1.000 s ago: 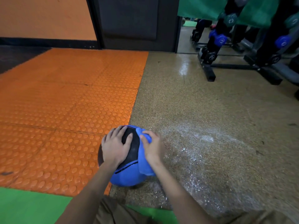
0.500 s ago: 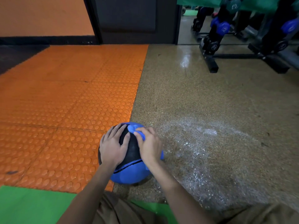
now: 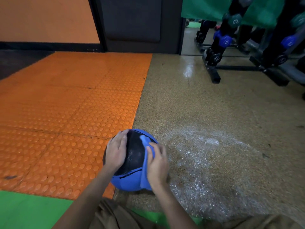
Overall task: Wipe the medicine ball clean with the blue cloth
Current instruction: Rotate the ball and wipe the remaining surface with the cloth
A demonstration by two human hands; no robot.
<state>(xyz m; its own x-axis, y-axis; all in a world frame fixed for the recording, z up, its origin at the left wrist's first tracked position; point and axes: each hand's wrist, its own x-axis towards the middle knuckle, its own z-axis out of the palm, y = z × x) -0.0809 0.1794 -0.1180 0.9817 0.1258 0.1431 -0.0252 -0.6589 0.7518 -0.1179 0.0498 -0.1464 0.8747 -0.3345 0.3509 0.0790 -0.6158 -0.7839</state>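
A black and blue medicine ball [image 3: 133,156] sits on the floor at the seam between the orange mat and the speckled floor. My left hand [image 3: 116,149] lies flat on the ball's left side, fingers straight. My right hand [image 3: 157,166] presses the blue cloth [image 3: 146,146] against the ball's right side; the cloth runs from the top of the ball down under my palm, and its lower end hangs by my wrist.
A studded orange mat [image 3: 66,113] covers the floor to the left, with a green mat [image 3: 24,210] near me. Clear bubble wrap [image 3: 206,162] lies on the speckled floor to the right. A dumbbell rack [image 3: 219,52] stands at the back right. A dark door [image 3: 132,23] is ahead.
My right hand has slid with the cloth from the ball's top down its right side. My left hand has shifted slightly further left on the ball.
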